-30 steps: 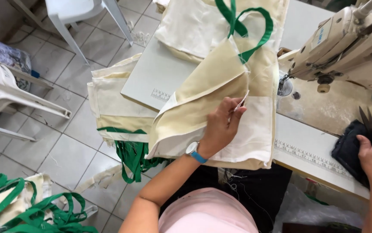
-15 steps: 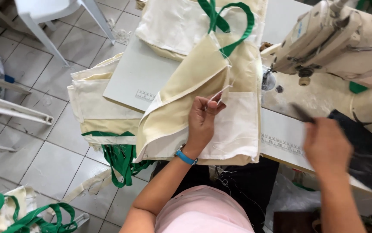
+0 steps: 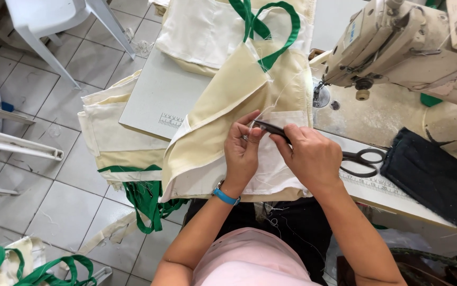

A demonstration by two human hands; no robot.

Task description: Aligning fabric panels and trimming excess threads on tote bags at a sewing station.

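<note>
right hand [image 3: 313,156] w/ grip pressed round small dark snips [image 3: 271,128], tips pointing left toward a loose thread; left hand [image 3: 243,148] pinching the cream fabric edge just beside the snip tips, blue wristband below. both hands rest on the cream tote bag [image 3: 239,100], which lies folded over the tabletop [image 3: 149,100] front edge, lower part hanging toward the lap. bag: pale yellow-cream cloth, white lining panel under the hands, green strap loop [image 3: 276,37] at top, stray threads. right of hands: black scissors [image 3: 363,161] flat on tabletop, near but apart; dark cloth piece [image 3: 432,175] further right. sewing machine [image 3: 398,47] head close above-right, tight room there. left side more open: stack of finished bags [image 3: 112,137] draped off the tabletop edge, green straps dangling to the tiled floor [image 3: 54,201]; white plastic chairs [image 3: 54,21] well apart.
</note>
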